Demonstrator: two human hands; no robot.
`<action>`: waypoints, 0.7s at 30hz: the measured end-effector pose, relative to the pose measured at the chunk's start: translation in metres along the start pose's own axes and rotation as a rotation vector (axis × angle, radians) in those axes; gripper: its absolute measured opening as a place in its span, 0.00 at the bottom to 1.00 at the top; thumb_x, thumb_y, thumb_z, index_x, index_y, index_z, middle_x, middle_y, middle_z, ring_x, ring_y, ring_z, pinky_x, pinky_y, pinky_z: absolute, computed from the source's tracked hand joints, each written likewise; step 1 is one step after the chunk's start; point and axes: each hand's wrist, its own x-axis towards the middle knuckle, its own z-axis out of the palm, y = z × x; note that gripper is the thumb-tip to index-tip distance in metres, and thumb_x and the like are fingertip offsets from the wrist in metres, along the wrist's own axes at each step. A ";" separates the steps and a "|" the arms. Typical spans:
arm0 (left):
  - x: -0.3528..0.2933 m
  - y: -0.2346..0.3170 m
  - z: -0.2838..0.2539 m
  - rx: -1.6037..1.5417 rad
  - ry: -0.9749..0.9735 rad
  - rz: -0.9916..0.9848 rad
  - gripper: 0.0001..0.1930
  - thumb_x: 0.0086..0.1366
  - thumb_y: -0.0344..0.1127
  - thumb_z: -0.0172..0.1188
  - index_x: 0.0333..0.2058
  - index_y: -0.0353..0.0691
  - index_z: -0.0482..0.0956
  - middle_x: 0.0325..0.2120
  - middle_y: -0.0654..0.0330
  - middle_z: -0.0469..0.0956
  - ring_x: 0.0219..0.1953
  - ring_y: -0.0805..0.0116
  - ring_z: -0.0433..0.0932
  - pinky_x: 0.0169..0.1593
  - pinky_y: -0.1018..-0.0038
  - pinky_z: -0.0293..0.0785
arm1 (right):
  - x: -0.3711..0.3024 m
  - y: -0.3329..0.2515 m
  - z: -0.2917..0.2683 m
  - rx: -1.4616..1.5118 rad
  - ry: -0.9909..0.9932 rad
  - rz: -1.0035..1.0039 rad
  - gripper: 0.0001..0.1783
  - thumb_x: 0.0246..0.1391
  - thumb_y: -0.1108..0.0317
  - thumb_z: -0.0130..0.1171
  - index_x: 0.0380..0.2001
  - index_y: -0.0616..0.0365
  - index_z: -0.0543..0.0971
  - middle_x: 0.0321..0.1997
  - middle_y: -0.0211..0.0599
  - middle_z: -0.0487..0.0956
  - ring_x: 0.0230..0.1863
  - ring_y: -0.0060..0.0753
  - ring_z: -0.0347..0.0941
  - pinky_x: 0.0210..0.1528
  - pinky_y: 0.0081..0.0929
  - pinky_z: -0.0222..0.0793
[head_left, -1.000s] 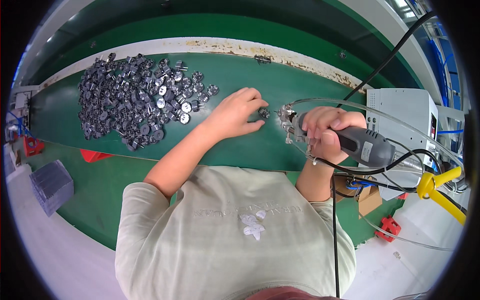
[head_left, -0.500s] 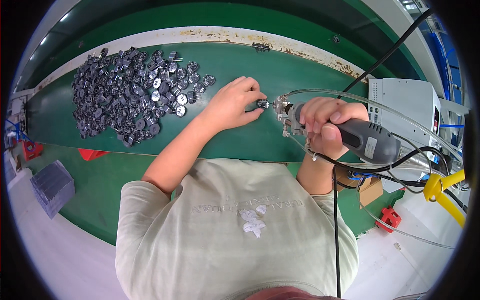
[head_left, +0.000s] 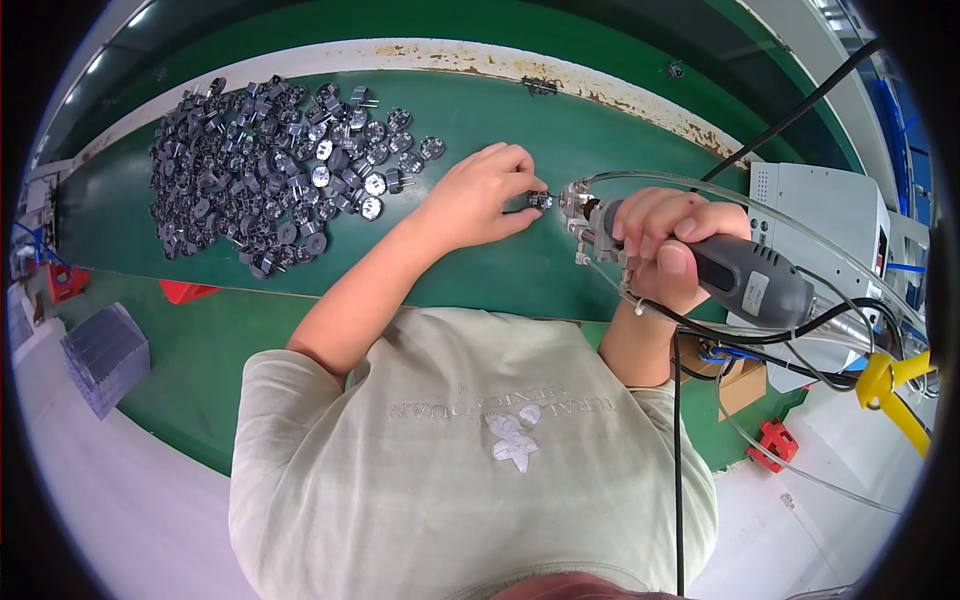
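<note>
My left hand pinches a small round dark component between thumb and fingers, just above the green worktop. My right hand is wrapped round a dark grey handheld power screwdriver, held nearly level. Its metal nose points left at the component and sits very close to it; whether they touch I cannot tell. A clear hose arches from the nose over my right hand. To the left lies a wide heap of similar round components, some with metal prongs showing.
The green worktop has a chipped pale ledge behind it. A white machine stands at the right. Black cables and a yellow tie hang beside my right arm. Below are a cardboard box and a grey stack.
The whole view has shifted slightly, so worktop, heap and hands sit a little differently in the picture. The component and the screwdriver nose remain close together; both hands keep their hold.
</note>
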 end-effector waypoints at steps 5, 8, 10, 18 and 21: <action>0.000 0.000 0.000 0.007 -0.005 0.023 0.14 0.52 0.33 0.72 0.38 0.38 0.84 0.37 0.59 0.76 0.42 0.58 0.76 0.46 0.65 0.75 | 0.002 0.000 0.007 -0.015 -0.015 0.025 0.16 0.59 0.66 0.66 0.37 0.57 0.67 0.18 0.34 0.70 0.16 0.29 0.66 0.22 0.33 0.67; 0.002 -0.001 -0.001 -0.004 -0.022 0.029 0.14 0.52 0.33 0.72 0.38 0.38 0.84 0.37 0.59 0.76 0.42 0.57 0.77 0.47 0.64 0.75 | 0.004 0.003 0.012 -0.055 -0.028 0.043 0.14 0.60 0.69 0.65 0.35 0.58 0.67 0.18 0.33 0.70 0.16 0.28 0.65 0.22 0.33 0.67; 0.001 -0.004 0.000 -0.008 -0.015 0.046 0.14 0.51 0.33 0.72 0.37 0.37 0.84 0.37 0.59 0.76 0.42 0.57 0.77 0.47 0.63 0.75 | 0.004 0.004 0.013 -0.064 -0.057 0.035 0.13 0.59 0.72 0.64 0.35 0.58 0.67 0.18 0.33 0.70 0.16 0.28 0.65 0.23 0.33 0.67; 0.001 0.000 -0.001 -0.007 -0.001 0.014 0.15 0.51 0.33 0.72 0.38 0.39 0.84 0.38 0.59 0.77 0.43 0.56 0.77 0.48 0.63 0.75 | 0.001 -0.010 0.018 -0.021 -0.019 0.012 0.17 0.56 0.66 0.70 0.36 0.58 0.69 0.19 0.32 0.70 0.17 0.29 0.67 0.23 0.34 0.68; -0.001 0.000 0.001 -0.015 0.038 0.005 0.15 0.51 0.34 0.72 0.40 0.40 0.84 0.39 0.58 0.77 0.44 0.56 0.77 0.49 0.64 0.75 | 0.011 -0.032 0.003 0.057 -0.115 -0.040 0.18 0.58 0.61 0.69 0.38 0.56 0.69 0.19 0.33 0.71 0.17 0.30 0.67 0.22 0.33 0.68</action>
